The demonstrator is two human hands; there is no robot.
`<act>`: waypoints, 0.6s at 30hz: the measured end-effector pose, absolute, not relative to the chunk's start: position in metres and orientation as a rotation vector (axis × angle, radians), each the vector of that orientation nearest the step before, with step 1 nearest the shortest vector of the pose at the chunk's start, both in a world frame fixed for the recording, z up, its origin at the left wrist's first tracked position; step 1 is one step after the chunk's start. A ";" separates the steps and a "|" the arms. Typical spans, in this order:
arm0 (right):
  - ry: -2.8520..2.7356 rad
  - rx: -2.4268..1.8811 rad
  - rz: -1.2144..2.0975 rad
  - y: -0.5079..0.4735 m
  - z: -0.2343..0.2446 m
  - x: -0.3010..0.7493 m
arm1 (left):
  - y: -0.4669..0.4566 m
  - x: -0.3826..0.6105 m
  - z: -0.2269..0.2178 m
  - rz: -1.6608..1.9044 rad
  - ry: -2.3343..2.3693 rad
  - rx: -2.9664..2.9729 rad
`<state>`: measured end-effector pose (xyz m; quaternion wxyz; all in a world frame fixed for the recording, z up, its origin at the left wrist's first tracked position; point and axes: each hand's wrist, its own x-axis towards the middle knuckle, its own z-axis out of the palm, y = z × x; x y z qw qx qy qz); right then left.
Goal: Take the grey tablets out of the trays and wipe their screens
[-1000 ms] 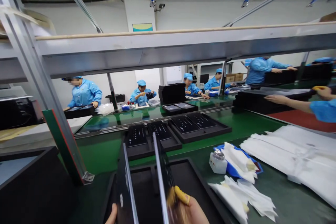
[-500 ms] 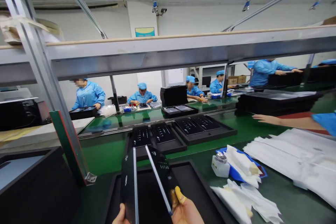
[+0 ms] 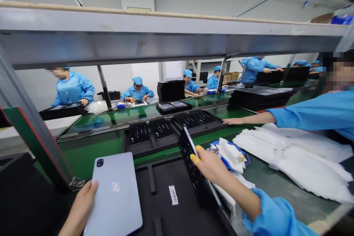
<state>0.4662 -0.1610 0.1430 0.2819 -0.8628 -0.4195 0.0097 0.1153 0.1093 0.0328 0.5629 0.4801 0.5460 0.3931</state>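
The left hand (image 3: 79,208) holds a pale grey tablet (image 3: 114,191) by its lower left edge, fingers spread against the back, which faces up and shows a camera module (image 3: 100,162); the right hand (image 3: 212,166), with yellow finger cots (image 3: 195,159) on two fingers, pinches a black printed panel (image 3: 192,175), which stands tilted on edge above a black tray (image 3: 155,206) bearing a barcode label (image 3: 173,195). Both hands are over that tray, the tablet partly beyond its left side; on the green worktop (image 3: 88,158) behind it lie further trays of black panels (image 3: 163,129). Just right of the right hand sits a blue-edged pouch (image 3: 238,158) with white wipes; farther right, white sheets (image 3: 293,155) are heaped. A co-worker's hand (image 3: 235,121) reaches in from the right, well apart from the person's own — its blue sleeve (image 3: 304,112) lies above the sheets; other workers in blue smocks (image 3: 137,93) sit beyond the line.
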 end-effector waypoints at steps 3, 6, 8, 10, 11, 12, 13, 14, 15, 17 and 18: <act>-1.338 -2.610 -0.081 -0.138 0.155 0.437 | 0.111 0.137 0.015 0.763 1.236 1.257; -1.433 -2.598 -0.137 -0.112 0.147 0.399 | 0.113 0.149 0.001 0.639 1.262 1.402; -1.564 -2.502 -0.214 -0.096 0.131 0.377 | 0.118 0.151 -0.003 0.592 1.332 1.523; -1.738 -2.399 -0.237 -0.082 0.109 0.363 | 0.122 0.149 -0.006 0.562 1.411 1.635; -1.811 -2.370 -0.215 -0.077 0.097 0.360 | 0.123 0.148 -0.007 0.550 1.440 1.676; -1.864 -2.360 -0.180 -0.072 0.085 0.358 | 0.124 0.146 -0.008 0.545 1.462 1.704; -1.903 -2.355 -0.155 -0.068 0.073 0.358 | 0.124 0.145 -0.010 0.546 1.476 1.721; -1.927 -2.353 -0.143 -0.064 0.063 0.360 | 0.124 0.143 -0.012 0.555 1.481 1.727; -1.933 -2.351 -0.136 -0.062 0.054 0.363 | 0.124 0.140 -0.014 0.571 1.482 1.725; -1.896 -2.326 -0.103 -0.060 0.043 0.369 | 0.126 0.134 -0.017 0.622 1.483 1.700; -1.849 -2.305 -0.071 -0.061 0.041 0.372 | 0.127 0.130 -0.018 0.658 1.486 1.676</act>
